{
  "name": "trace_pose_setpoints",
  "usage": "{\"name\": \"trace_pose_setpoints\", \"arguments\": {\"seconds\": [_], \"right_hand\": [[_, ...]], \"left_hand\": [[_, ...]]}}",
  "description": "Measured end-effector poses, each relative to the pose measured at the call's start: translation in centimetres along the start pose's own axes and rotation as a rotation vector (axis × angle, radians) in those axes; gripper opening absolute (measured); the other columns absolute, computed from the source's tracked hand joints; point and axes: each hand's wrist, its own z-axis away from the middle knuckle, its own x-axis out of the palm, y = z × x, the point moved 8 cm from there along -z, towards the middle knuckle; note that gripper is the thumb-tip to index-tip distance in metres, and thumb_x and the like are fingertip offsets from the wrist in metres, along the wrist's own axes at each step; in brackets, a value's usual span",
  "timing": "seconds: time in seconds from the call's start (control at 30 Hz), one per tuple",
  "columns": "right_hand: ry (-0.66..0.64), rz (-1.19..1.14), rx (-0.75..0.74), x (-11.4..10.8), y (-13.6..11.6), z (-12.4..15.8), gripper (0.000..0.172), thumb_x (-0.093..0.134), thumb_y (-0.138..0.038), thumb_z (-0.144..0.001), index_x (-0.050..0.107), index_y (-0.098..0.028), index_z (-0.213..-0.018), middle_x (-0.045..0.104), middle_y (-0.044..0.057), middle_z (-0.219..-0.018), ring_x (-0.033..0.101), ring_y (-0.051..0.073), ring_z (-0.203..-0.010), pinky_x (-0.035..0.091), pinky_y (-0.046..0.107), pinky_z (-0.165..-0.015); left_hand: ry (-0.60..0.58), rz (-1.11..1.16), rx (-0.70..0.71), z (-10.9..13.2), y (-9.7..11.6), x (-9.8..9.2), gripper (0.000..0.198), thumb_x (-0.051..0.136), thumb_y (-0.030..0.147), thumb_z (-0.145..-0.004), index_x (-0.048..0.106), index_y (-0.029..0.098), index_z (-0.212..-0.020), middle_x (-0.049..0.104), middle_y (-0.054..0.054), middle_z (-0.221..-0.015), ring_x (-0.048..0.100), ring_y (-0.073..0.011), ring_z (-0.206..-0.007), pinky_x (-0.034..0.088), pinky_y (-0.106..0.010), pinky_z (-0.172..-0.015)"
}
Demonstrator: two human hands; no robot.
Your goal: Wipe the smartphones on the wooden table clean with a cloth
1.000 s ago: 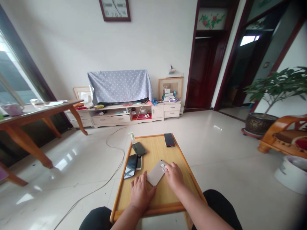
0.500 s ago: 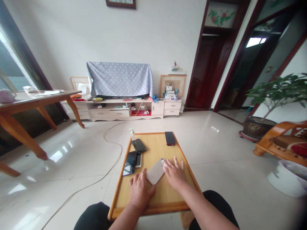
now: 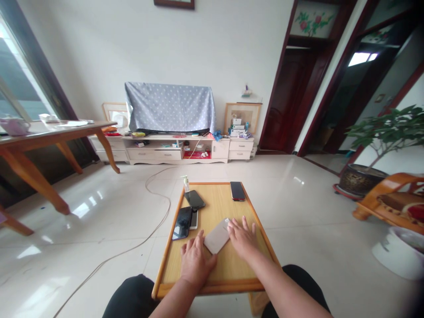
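I log, lower ctr: 1 pale smartphone (image 3: 217,237); L hand (image 3: 196,261) + R hand (image 3: 244,239) at edges, fingers apart; uneven push may skid it.

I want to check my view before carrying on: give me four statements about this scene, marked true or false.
1. The pale phone lies between the left hand and the right hand. True.
2. The pale phone stands on edge. False: it lies flat on the small table.
3. The pump bottle is at the table's near right corner. False: the bottle is near the far left corner.
4. A dark phone lies near the far right corner. True.
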Motion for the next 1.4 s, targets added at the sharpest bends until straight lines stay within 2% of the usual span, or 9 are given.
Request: {"name": "trace_pose_setpoints", "arguments": {"seconds": [0.17, 0.23, 0.47, 0.67, 0.87, 1.1, 1.17, 1.3, 1.4], "right_hand": [[-0.072, -0.063, -0.327, 2.7, -5.4, 3.6, 0.052, 0.015, -0.047, -0.105, 0.043, -0.037, -0.149, 0.042, -0.003, -0.156, 0.009, 0.026, -0.153, -0.001, 0.06, -0.12], [-0.084, -0.078, -0.403, 3.0, -6.4, 4.2, 0.05, 0.017, -0.046, -0.106, 0.04, -0.04, -0.149, 0.044, -0.005, -0.155, 0.009, 0.024, -0.153, -0.001, 0.059, -0.12], [0.027, 0.001, 0.011, 0.5, -0.3, -2.0, 0.055, 0.013, -0.045, -0.105, 0.043, -0.032, -0.149, 0.04, 0.001, -0.157, 0.007, 0.028, -0.153, -0.001, 0.066, -0.117], [-0.026, -0.006, -0.272, 2.8, -3.4, -0.7, 0.051, 0.021, -0.045, -0.104, 0.04, -0.035, -0.15, 0.042, -0.001, -0.156, 0.016, 0.025, -0.152, -0.004, 0.058, -0.119], [-0.03, 0.017, -0.015, 1.4, -1.5, -3.5, 0.051, 0.019, -0.038, -0.104, 0.04, -0.033, -0.15, 0.039, 0.001, -0.158, 0.008, 0.026, -0.153, -0.002, 0.065, -0.117], [-0.078, -0.074, -0.374, 4.0, -8.5, 1.9, 0.051, 0.017, -0.038, -0.105, 0.042, -0.032, -0.149, 0.043, 0.0, -0.155, 0.013, 0.024, -0.152, -0.004, 0.056, -0.121], [-0.088, -0.067, -0.365, 3.9, -8.1, 1.7, 0.05, 0.019, -0.037, -0.105, 0.044, -0.033, -0.148, 0.045, -0.001, -0.154, 0.011, 0.026, -0.153, -0.005, 0.058, -0.12], [-0.093, -0.015, -0.151, 2.7, -4.9, -1.5, 0.049, 0.024, -0.035, -0.103, 0.044, -0.034, -0.148, 0.041, -0.001, -0.157, 0.006, 0.029, -0.153, -0.002, 0.065, -0.117], [-0.101, -0.012, -0.189, 2.8, -5.5, -1.5, 0.05, 0.025, -0.035, -0.103, 0.044, -0.032, -0.148, 0.041, 0.0, -0.156, 0.007, 0.028, -0.153, -0.003, 0.063, -0.118]], "left_hand": [[-0.005, -0.005, 0.011, 0.0, -0.6, 0.5, 0.073, 0.057, 0.034, -0.079, 0.037, 0.016, -0.147, 0.062, -0.013, -0.136, 0.051, -0.0286, -0.126, 0.029, -0.043, -0.106], [-0.004, -0.005, 0.016, 0.0, -0.6, 0.5, 0.072, 0.055, 0.031, -0.08, 0.037, 0.015, -0.147, 0.062, -0.013, -0.136, 0.051, -0.028, -0.127, 0.03, -0.042, -0.105], [0.035, 0.013, 0.009, 0.0, -0.3, 0.1, 0.081, 0.064, 0.04, -0.072, 0.039, 0.017, -0.145, 0.067, -0.011, -0.127, 0.053, -0.0298, -0.122, 0.03, -0.044, -0.105], [0.035, 0.022, 0.011, -0.3, -0.6, 0.4, 0.078, 0.063, 0.041, -0.074, 0.04, 0.017, -0.145, 0.065, -0.012, -0.131, 0.054, -0.0303, -0.122, 0.03, -0.045, -0.105], [0.014, 0.024, 0.002, -0.4, -0.6, 0.6, 0.083, 0.065, 0.039, -0.072, 0.038, 0.017, -0.146, 0.066, -0.011, -0.129, 0.053, -0.0301, -0.122, 0.03, -0.045, -0.106], [0.0, 0.013, 0.018, -0.5, -1.0, 0.8, 0.072, 0.051, 0.035, -0.087, 0.028, 0.014, -0.152, 0.059, -0.016, -0.138, 0.053, -0.0297, -0.123, 0.031, -0.046, -0.105], [0.007, 0.026, 0.019, -0.4, -1.0, 0.7, 0.077, 0.053, 0.037, -0.086, 0.025, 0.012, -0.153, 0.061, -0.016, -0.136, 0.053, -0.0298, -0.123, 0.031, -0.045, -0.105], [0.014, 0.043, 0.008, -0.4, -0.8, 0.6, 0.092, 0.064, 0.044, -0.075, 0.024, 0.015, -0.153, 0.063, -0.013, -0.133, 0.053, -0.0301, -0.123, 0.03, -0.045, -0.107], [0.009, 0.047, 0.0, -0.4, -0.9, 0.6, 0.092, 0.064, 0.044, -0.076, 0.024, 0.015, -0.153, 0.062, -0.014, -0.135, 0.053, -0.0304, -0.124, 0.03, -0.045, -0.107]]}}
